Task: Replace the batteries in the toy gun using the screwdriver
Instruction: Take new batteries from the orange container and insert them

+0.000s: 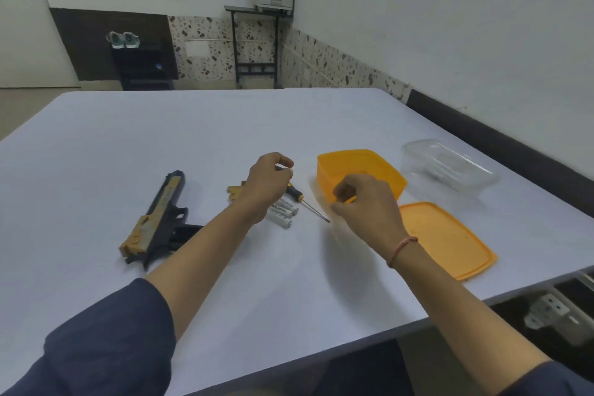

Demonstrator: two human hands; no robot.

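Pinching a yellow bit [348, 200] in the right hand [366, 207] by the orange box [390, 178], maybe keeping it safe. Curling the left hand [268, 180] above the batteries [284, 213], cannot tell round what. Leaving toy gun [160, 218] and screwdriver [297, 193] lying ready on the table [193, 138], nearer its front edge.

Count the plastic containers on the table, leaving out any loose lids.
2. An orange container sits right of centre, just beyond the right hand. A clear container lies farther right, near the table edge. The orange lid lies separately. None appear hidden.
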